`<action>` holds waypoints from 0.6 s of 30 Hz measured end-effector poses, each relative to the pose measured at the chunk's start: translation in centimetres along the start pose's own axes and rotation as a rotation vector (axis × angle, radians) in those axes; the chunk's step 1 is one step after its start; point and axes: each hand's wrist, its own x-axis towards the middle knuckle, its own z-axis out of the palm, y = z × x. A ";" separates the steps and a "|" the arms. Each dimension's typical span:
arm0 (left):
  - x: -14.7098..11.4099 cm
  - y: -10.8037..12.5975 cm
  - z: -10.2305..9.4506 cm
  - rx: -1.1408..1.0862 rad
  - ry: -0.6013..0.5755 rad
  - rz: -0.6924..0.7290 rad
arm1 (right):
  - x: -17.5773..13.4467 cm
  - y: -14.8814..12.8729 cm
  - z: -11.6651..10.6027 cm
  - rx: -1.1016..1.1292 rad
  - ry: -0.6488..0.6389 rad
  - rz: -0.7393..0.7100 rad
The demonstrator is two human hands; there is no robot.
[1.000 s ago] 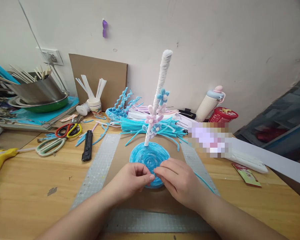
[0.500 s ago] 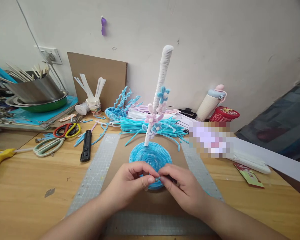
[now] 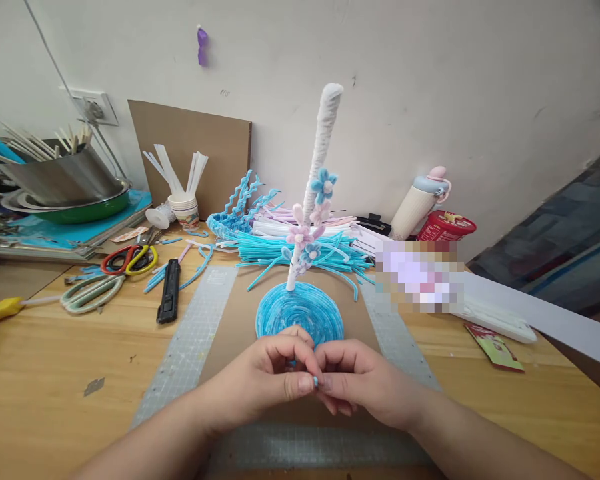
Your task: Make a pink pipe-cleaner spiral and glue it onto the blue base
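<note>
My left hand (image 3: 265, 377) and my right hand (image 3: 377, 380) meet fingertip to fingertip over the near edge of a round base. Pinched between their thumbs and forefingers is a small light-blue piece of pipe cleaner (image 3: 315, 381); only a tip shows, the rest is covered by fingers. Just beyond lies the round base (image 3: 290, 310), coiled from blue pipe cleaner. From its far side rises a white-wrapped post (image 3: 325, 127), leaning slightly right. Blue fuzzy flowers (image 3: 324, 187) and pink ones (image 3: 300, 233) sit along its lower half.
Behind the post lies a bundle of blue pipe cleaners (image 3: 265, 253). At left are a black utility knife (image 3: 169, 293), scissors (image 3: 93, 293) and a paper cup (image 3: 185, 212). A bottle (image 3: 414, 207) and red tub (image 3: 445, 228) stand at back right. A cutting mat (image 3: 175, 373) lies beneath.
Both hands have come lower and nearer to me, still pinched together, showing more of the middle of the round base. The view has shifted slightly.
</note>
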 end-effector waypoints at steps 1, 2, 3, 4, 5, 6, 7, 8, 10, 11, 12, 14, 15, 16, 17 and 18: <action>-0.1 0.1 0.0 -0.013 -0.005 -0.003 | 0.0 0.0 0.0 0.004 -0.005 0.007; -0.1 0.1 0.0 -0.020 -0.005 -0.008 | 0.0 -0.1 0.0 -0.010 -0.001 0.010; -0.1 0.2 0.0 -0.019 0.000 -0.014 | 0.0 -0.2 0.0 -0.039 0.016 0.006; -0.2 0.1 0.0 -0.009 0.008 -0.022 | 0.0 -0.3 0.0 -0.079 0.044 -0.006; -0.2 0.1 -0.1 0.009 0.018 -0.033 | 0.1 -0.4 0.0 -0.131 0.080 -0.025; -0.2 0.0 -0.2 0.032 0.026 -0.044 | 0.1 -0.6 0.0 -0.191 0.124 -0.045; -0.1 -0.1 -0.3 0.056 0.032 -0.058 | 0.1 -0.7 -0.1 -0.257 0.171 -0.064; -0.1 -0.2 -0.3 0.083 0.036 -0.074 | 0.2 -0.7 -0.1 -0.323 0.213 -0.077; -0.1 -0.3 -0.3 0.144 0.056 -0.095 | 0.2 -0.7 -0.1 -0.437 0.281 -0.086; 0.0 -0.3 -0.3 0.182 0.073 -0.093 | 0.2 -0.6 -0.1 -0.480 0.311 -0.089; 0.0 -0.3 -0.2 0.228 0.096 -0.086 | 0.2 -0.5 0.0 -0.514 0.339 -0.097; 0.1 -0.1 0.1 0.337 0.143 -0.065 | 0.1 -0.1 0.0 -0.583 0.389 -0.129; 0.1 0.0 0.3 0.395 0.161 -0.054 | 0.1 0.1 0.1 -0.623 0.407 -0.151; 0.2 0.2 0.4 0.452 0.172 -0.043 | 0.1 0.2 0.1 -0.667 0.421 -0.172; 0.2 0.3 0.5 0.503 0.181 -0.030 | 0.0 0.4 0.1 -0.711 0.426 -0.187; 0.2 0.3 0.6 0.549 0.186 -0.016 | 0.0 0.4 0.0 -0.755 0.428 -0.197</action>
